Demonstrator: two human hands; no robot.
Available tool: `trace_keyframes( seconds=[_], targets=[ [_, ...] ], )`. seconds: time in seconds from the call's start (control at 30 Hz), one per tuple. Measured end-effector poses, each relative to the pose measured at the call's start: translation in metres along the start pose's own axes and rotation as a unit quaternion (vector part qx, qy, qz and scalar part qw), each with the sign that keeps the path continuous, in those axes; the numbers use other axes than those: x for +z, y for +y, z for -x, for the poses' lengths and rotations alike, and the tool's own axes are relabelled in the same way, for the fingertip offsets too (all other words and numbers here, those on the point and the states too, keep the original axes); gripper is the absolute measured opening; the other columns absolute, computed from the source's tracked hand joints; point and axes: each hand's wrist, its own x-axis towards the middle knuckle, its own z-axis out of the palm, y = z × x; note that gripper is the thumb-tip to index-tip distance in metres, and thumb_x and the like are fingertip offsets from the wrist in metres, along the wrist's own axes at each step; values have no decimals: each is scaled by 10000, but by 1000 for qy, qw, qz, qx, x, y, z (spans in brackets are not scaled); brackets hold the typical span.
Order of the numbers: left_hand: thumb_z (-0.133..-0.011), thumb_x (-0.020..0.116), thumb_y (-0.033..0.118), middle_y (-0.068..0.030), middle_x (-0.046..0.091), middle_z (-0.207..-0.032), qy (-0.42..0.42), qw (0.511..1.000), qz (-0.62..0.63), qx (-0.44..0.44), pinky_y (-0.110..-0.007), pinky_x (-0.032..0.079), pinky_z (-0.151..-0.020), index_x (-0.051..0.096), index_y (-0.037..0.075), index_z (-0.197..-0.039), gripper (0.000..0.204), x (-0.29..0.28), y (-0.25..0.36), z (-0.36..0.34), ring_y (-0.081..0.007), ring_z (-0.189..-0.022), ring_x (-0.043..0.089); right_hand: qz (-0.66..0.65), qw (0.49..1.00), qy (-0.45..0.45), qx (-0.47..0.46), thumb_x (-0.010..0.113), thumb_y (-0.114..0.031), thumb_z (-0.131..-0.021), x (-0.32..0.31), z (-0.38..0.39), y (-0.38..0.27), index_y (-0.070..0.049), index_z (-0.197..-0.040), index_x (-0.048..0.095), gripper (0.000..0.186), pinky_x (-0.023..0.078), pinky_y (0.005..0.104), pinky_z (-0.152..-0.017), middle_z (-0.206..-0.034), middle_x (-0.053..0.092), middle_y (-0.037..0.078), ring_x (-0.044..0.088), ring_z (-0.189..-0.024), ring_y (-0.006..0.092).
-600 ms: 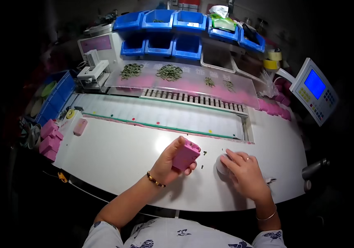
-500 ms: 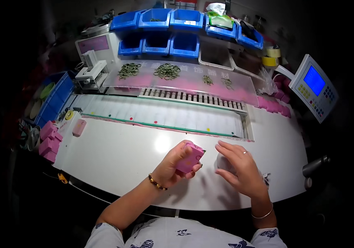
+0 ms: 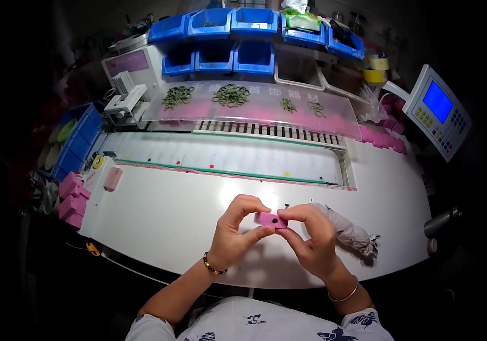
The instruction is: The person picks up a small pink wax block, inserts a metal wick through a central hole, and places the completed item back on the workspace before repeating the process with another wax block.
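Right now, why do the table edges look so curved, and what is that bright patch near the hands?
Head view: the fisheye lens bows the white table's straight edges and blackens the corners; the bright patch is lamp glare on the tabletop, just above the small pink box held between left hand and right hand; focus stays fairly sharp.

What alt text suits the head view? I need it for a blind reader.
Both hands, left hand and right hand, pinch a small pink box above a white table. Blue bins and a control panel stand behind.
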Motion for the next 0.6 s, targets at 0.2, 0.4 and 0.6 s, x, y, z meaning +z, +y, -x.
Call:
trace_keyframes(
  seconds=[0.2, 0.4, 0.6],
  targets=[
    [-689, 799, 20, -105, 482, -1109, 113, 963, -236, 62, -331, 446, -907, 473, 57, -1014, 462, -1, -4, 0, -196, -1010, 511, 37, 999, 40, 0, 760, 14, -710, 2, -5, 15, -11, -984, 592, 322, 519, 316, -672, -867, 659, 125, 646, -768, 227],
    [-634, 793, 37, -111, 481, -1016, 102, 933, -328, 109, -301, 454, -719, 459, 49, -1002, 497, 7, -7, -11, -216, -893, 507, -115, 992, 29, 40, 694, 22, -796, 20, -14, 23, 1, -1191, 430, 475, 530, 276, -720, -984, 655, 141, 656, -828, 188],
    [-673, 727, 107, -94, 529, -952, 177, 892, -413, -48, -304, 471, -746, 529, 37, -956, 352, -54, -47, -52, -213, -847, 541, -229, 950, 46, 208, 653, 15, -827, 23, -12, 52, -18, -1280, 405, 518, 485, 270, -824, -1131, 606, 116, 598, -999, 164]
  ],
)
